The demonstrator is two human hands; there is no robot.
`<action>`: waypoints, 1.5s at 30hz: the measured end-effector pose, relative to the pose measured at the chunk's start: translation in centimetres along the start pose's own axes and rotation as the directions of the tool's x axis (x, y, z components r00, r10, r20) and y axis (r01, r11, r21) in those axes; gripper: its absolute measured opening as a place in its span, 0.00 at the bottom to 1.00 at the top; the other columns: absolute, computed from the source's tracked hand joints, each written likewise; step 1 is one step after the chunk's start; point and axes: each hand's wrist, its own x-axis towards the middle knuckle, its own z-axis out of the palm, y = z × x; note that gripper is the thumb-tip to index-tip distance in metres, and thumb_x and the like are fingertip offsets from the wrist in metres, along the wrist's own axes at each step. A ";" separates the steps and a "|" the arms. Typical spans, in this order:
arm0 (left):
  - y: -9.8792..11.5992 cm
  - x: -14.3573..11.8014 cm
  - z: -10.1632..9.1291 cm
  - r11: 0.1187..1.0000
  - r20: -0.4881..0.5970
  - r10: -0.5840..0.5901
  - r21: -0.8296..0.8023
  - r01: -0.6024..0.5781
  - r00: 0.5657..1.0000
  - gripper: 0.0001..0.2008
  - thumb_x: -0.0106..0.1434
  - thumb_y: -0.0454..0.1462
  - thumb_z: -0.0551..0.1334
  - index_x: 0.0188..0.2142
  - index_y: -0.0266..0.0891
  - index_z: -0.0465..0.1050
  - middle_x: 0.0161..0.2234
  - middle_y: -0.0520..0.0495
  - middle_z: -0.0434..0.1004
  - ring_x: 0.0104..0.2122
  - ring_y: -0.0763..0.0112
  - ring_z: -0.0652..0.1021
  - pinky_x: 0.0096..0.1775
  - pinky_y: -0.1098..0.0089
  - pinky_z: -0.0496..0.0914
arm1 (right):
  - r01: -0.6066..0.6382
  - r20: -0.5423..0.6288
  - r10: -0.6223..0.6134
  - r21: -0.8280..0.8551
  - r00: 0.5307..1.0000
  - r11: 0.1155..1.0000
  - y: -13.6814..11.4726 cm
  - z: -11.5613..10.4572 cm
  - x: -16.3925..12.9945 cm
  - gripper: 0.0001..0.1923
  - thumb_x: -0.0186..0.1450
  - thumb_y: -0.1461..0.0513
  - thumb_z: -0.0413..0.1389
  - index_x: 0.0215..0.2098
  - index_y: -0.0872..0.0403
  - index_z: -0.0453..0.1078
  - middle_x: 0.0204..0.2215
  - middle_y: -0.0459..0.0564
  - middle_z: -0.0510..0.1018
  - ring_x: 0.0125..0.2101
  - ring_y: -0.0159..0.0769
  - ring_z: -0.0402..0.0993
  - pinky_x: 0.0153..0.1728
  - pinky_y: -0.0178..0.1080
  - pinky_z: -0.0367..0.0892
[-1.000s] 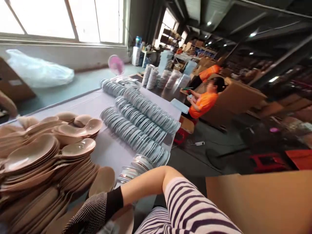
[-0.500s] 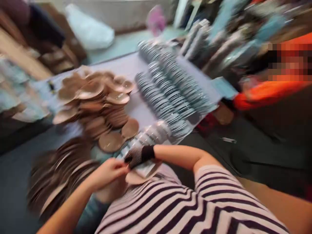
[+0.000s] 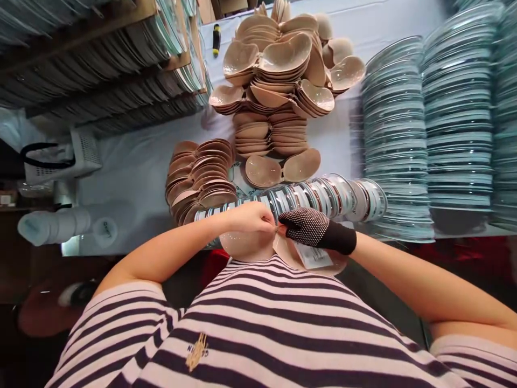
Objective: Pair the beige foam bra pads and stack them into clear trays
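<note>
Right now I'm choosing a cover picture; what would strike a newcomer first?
Probably the heap of tan cups at top centre, then the clear, shiny stacks along the right. Just below the middle, a bare left hand and gloved right hand meet at another cup pair.

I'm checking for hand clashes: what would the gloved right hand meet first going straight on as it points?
Probably the left hand, fingertips facing the right hand at the middle of the held cups, though depth is unclear.
</note>
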 end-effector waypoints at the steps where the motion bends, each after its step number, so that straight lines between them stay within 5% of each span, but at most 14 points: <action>1: 0.0 -0.2 0.1 1.000 -0.014 -0.007 -0.024 0.007 1.000 0.11 0.57 0.37 0.60 0.30 0.37 0.82 0.27 0.51 0.80 0.31 0.72 0.75 0.33 0.74 0.64 | -0.009 -0.025 0.010 0.023 1.000 1.000 0.0 0.3 0.0 0.09 0.65 0.60 0.54 0.31 0.52 0.76 0.27 0.50 0.81 0.27 0.36 0.75 0.30 0.36 0.63; 9: -0.9 0.5 1.8 0.992 -0.043 -0.026 -0.126 0.020 0.999 0.10 0.54 0.36 0.57 0.25 0.35 0.78 0.21 0.53 0.72 0.27 0.73 0.71 0.30 0.73 0.61 | -0.035 -0.238 0.078 0.182 0.968 0.983 -0.2 2.9 -1.0 0.14 0.68 0.55 0.51 0.32 0.54 0.74 0.28 0.51 0.81 0.27 0.36 0.75 0.31 0.36 0.67; 15: -1.2 1.0 1.7 0.965 -0.137 -0.021 -0.261 -0.016 0.990 0.12 0.57 0.39 0.59 0.28 0.35 0.79 0.26 0.51 0.78 0.31 0.70 0.75 0.34 0.72 0.66 | -0.118 -0.401 0.180 0.176 0.898 0.977 -0.2 3.4 -1.3 0.17 0.71 0.55 0.48 0.36 0.53 0.76 0.30 0.51 0.82 0.30 0.37 0.78 0.33 0.36 0.69; 20: -1.1 0.2 0.8 0.980 -0.139 0.023 -0.193 -0.050 0.990 0.11 0.58 0.38 0.60 0.31 0.37 0.81 0.31 0.50 0.82 0.34 0.69 0.77 0.38 0.73 0.68 | -0.098 -0.303 0.079 -0.048 0.950 0.994 0.0 2.8 -1.2 0.19 0.72 0.54 0.47 0.38 0.52 0.78 0.31 0.52 0.83 0.33 0.39 0.79 0.35 0.36 0.67; 27: -0.3 -0.5 1.3 0.995 -0.100 0.022 -0.095 -0.032 0.995 0.11 0.59 0.37 0.59 0.29 0.38 0.81 0.29 0.51 0.81 0.33 0.70 0.78 0.36 0.74 0.67 | 0.016 -0.145 -0.024 -0.056 0.989 0.998 0.6 2.1 -1.0 0.16 0.70 0.55 0.50 0.40 0.53 0.78 0.32 0.52 0.84 0.31 0.38 0.79 0.33 0.36 0.66; 30: 0.1 -0.4 1.7 0.998 -0.156 0.019 -0.061 -0.028 0.988 0.11 0.59 0.35 0.58 0.29 0.38 0.81 0.28 0.52 0.82 0.32 0.71 0.77 0.35 0.74 0.66 | 0.010 -0.256 -0.009 0.004 0.967 1.000 0.5 2.9 -1.1 0.16 0.70 0.56 0.50 0.38 0.54 0.78 0.32 0.53 0.83 0.32 0.39 0.79 0.35 0.36 0.68; 36: 0.0 -0.5 2.2 0.997 -0.313 0.010 0.078 0.016 0.950 0.11 0.61 0.36 0.58 0.33 0.40 0.82 0.32 0.50 0.83 0.33 0.69 0.77 0.35 0.72 0.66 | -0.069 -0.443 0.210 0.314 0.872 0.947 -0.1 5.3 -1.3 0.16 0.71 0.54 0.48 0.34 0.53 0.74 0.31 0.51 0.83 0.31 0.37 0.78 0.34 0.37 0.70; 41: -0.5 -1.0 2.0 0.990 -0.189 0.009 -0.138 -0.035 0.982 0.10 0.62 0.38 0.59 0.33 0.38 0.80 0.32 0.51 0.82 0.34 0.70 0.78 0.37 0.73 0.67 | -0.071 -0.287 0.170 0.326 0.943 0.943 0.1 4.0 -1.4 0.18 0.71 0.53 0.48 0.37 0.53 0.76 0.34 0.52 0.83 0.34 0.39 0.79 0.37 0.38 0.71; 45: -0.7 -1.1 1.9 0.995 -0.100 0.049 -0.076 -0.056 0.994 0.12 0.65 0.41 0.59 0.35 0.38 0.80 0.33 0.51 0.82 0.35 0.70 0.78 0.37 0.73 0.67 | -0.048 -0.134 0.081 0.230 0.988 0.972 0.2 2.1 -1.5 0.19 0.71 0.51 0.49 0.38 0.54 0.77 0.34 0.53 0.83 0.33 0.39 0.77 0.36 0.38 0.69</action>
